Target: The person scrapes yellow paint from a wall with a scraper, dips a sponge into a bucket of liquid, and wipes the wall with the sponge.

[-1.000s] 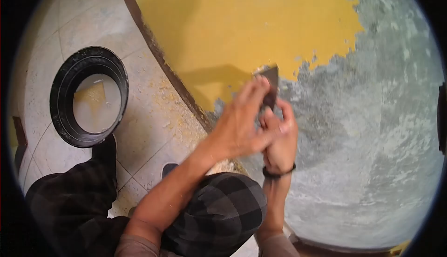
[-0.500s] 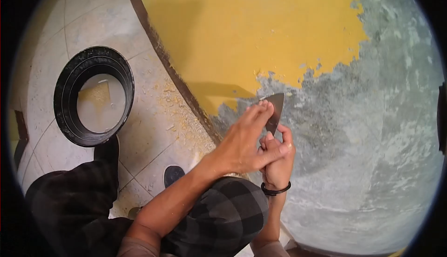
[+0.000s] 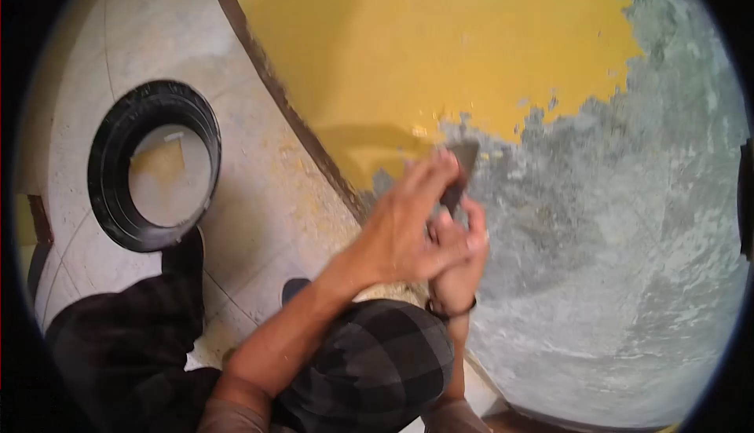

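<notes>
A scraper (image 3: 465, 164) with a broad, flat metal blade lies against the wall where yellow paint (image 3: 463, 48) meets bare grey plaster (image 3: 573, 221). My right hand (image 3: 459, 264), with a dark band at its wrist, is closed around the handle, which the fingers mostly hide. Across it reaches my left hand (image 3: 400, 233), its fingertips pressed on the blade and its thumb lying over the right hand. Both hands and the blade are somewhat blurred.
A black bucket (image 3: 110, 197) with cloudy water and a yellowish piece inside stands on the tiled floor (image 3: 236, 264) at left. Paint flakes (image 3: 314, 190) lie along the wall's brown bottom strip (image 3: 275, 91). My bent knee (image 3: 377, 354) is below the hands.
Both hands and the scraper have shifted slightly left and up in view, the blade staying at the paint's ragged edge. The view itself has moved a little.
</notes>
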Tool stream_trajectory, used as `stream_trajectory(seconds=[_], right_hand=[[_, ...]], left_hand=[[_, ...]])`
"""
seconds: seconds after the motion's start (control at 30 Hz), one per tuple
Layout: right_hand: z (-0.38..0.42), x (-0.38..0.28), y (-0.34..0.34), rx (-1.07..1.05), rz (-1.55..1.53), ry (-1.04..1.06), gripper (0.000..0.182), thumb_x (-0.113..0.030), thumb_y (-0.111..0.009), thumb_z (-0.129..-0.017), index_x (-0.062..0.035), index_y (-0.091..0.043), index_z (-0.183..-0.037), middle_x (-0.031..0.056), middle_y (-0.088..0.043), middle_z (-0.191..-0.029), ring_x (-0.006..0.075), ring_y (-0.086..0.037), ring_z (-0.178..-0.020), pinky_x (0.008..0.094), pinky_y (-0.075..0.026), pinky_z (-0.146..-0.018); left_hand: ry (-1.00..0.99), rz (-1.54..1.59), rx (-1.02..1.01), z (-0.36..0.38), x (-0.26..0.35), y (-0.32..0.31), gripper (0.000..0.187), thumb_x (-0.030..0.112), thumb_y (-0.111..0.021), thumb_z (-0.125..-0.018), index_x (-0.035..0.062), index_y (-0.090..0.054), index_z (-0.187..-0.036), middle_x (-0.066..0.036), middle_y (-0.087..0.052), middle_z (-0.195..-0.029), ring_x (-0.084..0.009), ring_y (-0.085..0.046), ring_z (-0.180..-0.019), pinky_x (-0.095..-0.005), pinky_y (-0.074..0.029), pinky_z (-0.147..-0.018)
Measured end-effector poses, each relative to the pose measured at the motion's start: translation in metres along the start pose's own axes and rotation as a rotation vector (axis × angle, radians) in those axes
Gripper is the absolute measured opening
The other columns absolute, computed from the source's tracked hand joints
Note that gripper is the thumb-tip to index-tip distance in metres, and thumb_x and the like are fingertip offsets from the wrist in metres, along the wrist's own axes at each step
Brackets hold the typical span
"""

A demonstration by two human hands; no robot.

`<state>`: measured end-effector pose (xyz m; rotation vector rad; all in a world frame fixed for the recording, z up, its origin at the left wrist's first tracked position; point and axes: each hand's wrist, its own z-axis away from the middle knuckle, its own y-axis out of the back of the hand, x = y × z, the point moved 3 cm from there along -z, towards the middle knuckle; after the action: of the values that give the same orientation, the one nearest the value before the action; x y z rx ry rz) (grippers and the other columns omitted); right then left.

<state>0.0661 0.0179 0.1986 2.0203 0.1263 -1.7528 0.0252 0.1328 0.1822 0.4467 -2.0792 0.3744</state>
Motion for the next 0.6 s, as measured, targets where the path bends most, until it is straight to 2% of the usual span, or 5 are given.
stream_trajectory(seconds=[0.17, 0.23, 0.43, 0.5, 0.6], right_hand=[[-0.009, 0.001, 0.004, 0.058, 0.001, -0.108, 0.03, -0.013, -0.057, -0.094, -0.0011, -0.046, -0.119, -0.0018, -0.052, -0.069, 0.0037, -0.046, -0.062, 0.02, -0.036, -0.051], [-0.013, 0.002, -0.008, -0.026, -0.06, 0.007, 0.028, -0.013, -0.058, -0.093, -0.0024, -0.047, -0.117, -0.0019, -0.051, -0.068, 0.0036, -0.045, -0.062, 0.0196, -0.035, -0.05], [-0.011, -0.01, 0.004, 0.043, 0.055, -0.091, 0.023, -0.008, -0.055, -0.093, -0.0028, -0.048, -0.114, -0.0022, -0.051, -0.067, 0.0036, -0.044, -0.059, 0.021, -0.035, -0.049], [-0.019, -0.011, -0.01, -0.065, 0.076, 0.014, 0.023, -0.006, -0.054, -0.092, -0.0032, -0.048, -0.114, -0.0024, -0.052, -0.067, 0.0032, -0.044, -0.058, 0.0207, -0.036, -0.05], [0.005, -0.011, 0.004, 0.004, 0.052, 0.002, 0.023, -0.005, -0.053, -0.092, -0.002, -0.048, -0.114, -0.0031, -0.05, -0.066, 0.0032, -0.042, -0.056, 0.0204, -0.035, -0.05]], left_hand=[[0.007, -0.036, 0.046, -0.008, -0.003, 0.002, 0.083, 0.043, -0.072, -0.075, -0.0122, -0.04, -0.129, -0.03, -0.043, -0.13, -0.0437, -0.042, -0.125, -0.0434, -0.034, -0.105], [0.067, -0.058, 0.049, -0.005, -0.004, 0.002, 0.084, 0.043, -0.073, -0.074, -0.0123, -0.041, -0.129, -0.03, -0.042, -0.13, -0.0442, -0.042, -0.125, -0.0437, -0.035, -0.104], [-0.015, -0.074, 0.08, -0.006, -0.002, -0.003, 0.083, 0.043, -0.072, -0.075, -0.0114, -0.04, -0.129, -0.029, -0.044, -0.13, -0.0431, -0.045, -0.122, -0.0437, -0.036, -0.102], [0.044, -0.062, 0.06, -0.007, -0.002, 0.003, 0.082, 0.043, -0.071, -0.076, -0.0103, -0.041, -0.129, -0.029, -0.044, -0.13, -0.0435, -0.045, -0.122, -0.0437, -0.036, -0.102], [-0.011, 0.018, 0.013, 0.0, 0.002, -0.001, 0.08, 0.042, -0.071, -0.076, -0.0106, -0.042, -0.128, -0.029, -0.045, -0.128, -0.0432, -0.045, -0.122, -0.0431, -0.036, -0.103]])
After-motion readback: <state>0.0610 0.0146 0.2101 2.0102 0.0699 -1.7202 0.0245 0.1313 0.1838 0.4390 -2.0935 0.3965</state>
